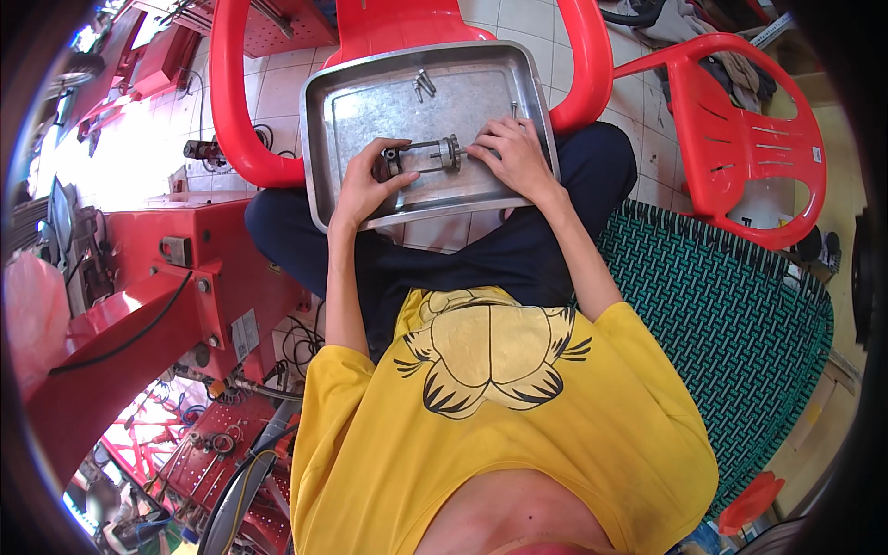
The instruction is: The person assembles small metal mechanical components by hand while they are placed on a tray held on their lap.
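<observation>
A small metal assembly (pixel 428 155), with two round end pieces joined by parallel rods, lies on its side in a shallow metal tray (pixel 313 129). My left hand (pixel 366 182) grips its left end, thumb below and fingers above. At the other end, the fingertips of my right hand (pixel 514 159) pinch close against the round end plate; a thin bit of metal shows there, but what they hold is mostly covered. Several loose bolts (pixel 425 83) lie near the tray's far side. One more small bolt (pixel 514 108) rests by the right wall, just beyond my right hand.
The tray sits on a red plastic chair (pixel 242 111), between its armrests. A second red chair (pixel 740 148) and a green woven seat (pixel 712 342) are on the right. Red machinery (pixel 185 268) with cables stands close on the left.
</observation>
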`<action>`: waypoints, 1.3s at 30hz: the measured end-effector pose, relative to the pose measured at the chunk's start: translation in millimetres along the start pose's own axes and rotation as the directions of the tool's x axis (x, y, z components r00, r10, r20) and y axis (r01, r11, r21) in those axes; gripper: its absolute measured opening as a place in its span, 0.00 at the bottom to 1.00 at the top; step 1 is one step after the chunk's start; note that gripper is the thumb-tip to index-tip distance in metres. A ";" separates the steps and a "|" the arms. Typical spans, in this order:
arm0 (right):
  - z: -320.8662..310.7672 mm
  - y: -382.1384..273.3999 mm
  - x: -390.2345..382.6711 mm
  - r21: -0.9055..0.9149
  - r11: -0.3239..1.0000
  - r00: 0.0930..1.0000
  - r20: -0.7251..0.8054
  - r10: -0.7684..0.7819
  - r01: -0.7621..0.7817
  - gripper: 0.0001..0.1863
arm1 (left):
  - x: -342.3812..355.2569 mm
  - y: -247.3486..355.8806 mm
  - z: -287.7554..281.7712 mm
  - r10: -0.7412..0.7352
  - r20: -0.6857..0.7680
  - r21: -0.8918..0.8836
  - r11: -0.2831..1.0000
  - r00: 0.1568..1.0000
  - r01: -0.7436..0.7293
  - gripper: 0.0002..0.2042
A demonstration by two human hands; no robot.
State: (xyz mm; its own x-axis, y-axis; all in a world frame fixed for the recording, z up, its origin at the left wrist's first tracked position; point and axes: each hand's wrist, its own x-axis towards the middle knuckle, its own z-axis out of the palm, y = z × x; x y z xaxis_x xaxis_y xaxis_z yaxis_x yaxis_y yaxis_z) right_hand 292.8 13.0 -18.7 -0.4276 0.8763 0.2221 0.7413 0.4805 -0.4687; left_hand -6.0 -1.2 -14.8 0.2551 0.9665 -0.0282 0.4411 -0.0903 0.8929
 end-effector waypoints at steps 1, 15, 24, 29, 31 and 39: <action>-2.2 -0.8 0.1 0.006 1.000 1.000 0.019 0.006 -0.006 0.12 | -0.6 0.5 -0.5 -0.007 0.003 0.003 1.000 1.000 0.007 0.27; -7.8 -4.5 0.3 0.018 1.000 1.000 0.000 -0.005 0.005 0.11 | -2.1 10.0 -6.5 -0.105 0.075 0.046 0.994 0.992 0.102 0.27; -2.5 -1.8 -1.0 -0.023 1.000 0.999 0.044 0.021 -0.020 0.12 | -1.7 9.2 -4.5 -0.063 0.048 0.022 0.998 0.997 0.062 0.27; -14.6 -14.0 3.2 0.012 0.999 0.999 -0.015 0.033 -0.033 0.12 | -3.2 0.2 -1.1 0.018 -0.005 0.004 1.000 1.000 -0.018 0.27; -4.3 -6.9 0.5 -0.014 0.999 0.999 -0.012 0.032 -0.032 0.12 | -1.3 1.5 -1.1 0.026 -0.003 -0.001 1.000 1.000 -0.026 0.27; -9.5 -8.9 1.9 0.017 0.999 0.999 -0.034 0.029 -0.028 0.13 | -2.2 1.3 -1.1 0.007 -0.007 0.004 1.000 1.000 -0.007 0.28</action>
State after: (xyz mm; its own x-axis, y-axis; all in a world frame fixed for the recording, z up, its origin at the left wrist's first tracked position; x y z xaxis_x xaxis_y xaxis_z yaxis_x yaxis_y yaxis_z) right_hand 290.3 10.7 -6.0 -0.3883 0.8905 0.2372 0.7441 0.4548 -0.4894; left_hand -6.9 -3.2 -13.1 0.2520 0.9676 -0.0182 0.4427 -0.0985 0.8913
